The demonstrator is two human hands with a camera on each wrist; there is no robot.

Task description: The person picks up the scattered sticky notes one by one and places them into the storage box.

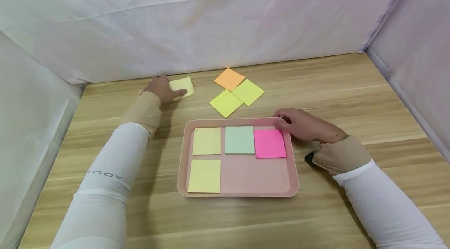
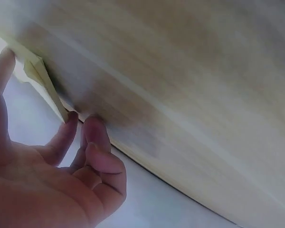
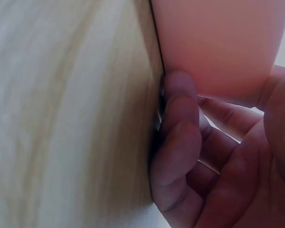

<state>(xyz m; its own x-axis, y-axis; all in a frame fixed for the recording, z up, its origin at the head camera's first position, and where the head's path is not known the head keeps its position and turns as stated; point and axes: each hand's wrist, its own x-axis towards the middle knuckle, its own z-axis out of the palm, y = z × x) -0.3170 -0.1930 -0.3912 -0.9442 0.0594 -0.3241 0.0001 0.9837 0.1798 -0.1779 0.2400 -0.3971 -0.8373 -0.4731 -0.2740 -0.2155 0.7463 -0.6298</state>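
Note:
At the back left of the table, my left hand (image 1: 162,88) pinches a pale yellow sticky note pad (image 1: 183,85) between thumb and forefinger. The left wrist view shows that pad (image 2: 42,78) tilted on edge, a top sheet bent, the other fingers curled beside it. My right hand (image 1: 309,126) grips the far right corner of a pink tray (image 1: 258,176), thumb over the rim and fingers against the outer wall (image 3: 218,47). Inside the tray lie two pale yellow pads (image 1: 206,141), one behind the other, a mint green pad (image 1: 239,139) and a bright pink pad (image 1: 270,143).
Behind the tray, an orange pad (image 1: 229,79) and two yellow-green pads (image 1: 248,92) lie close together on the wooden table (image 1: 232,221). A white sheet wall (image 1: 211,30) rises along the table's back edge, with more sheeting at both sides.

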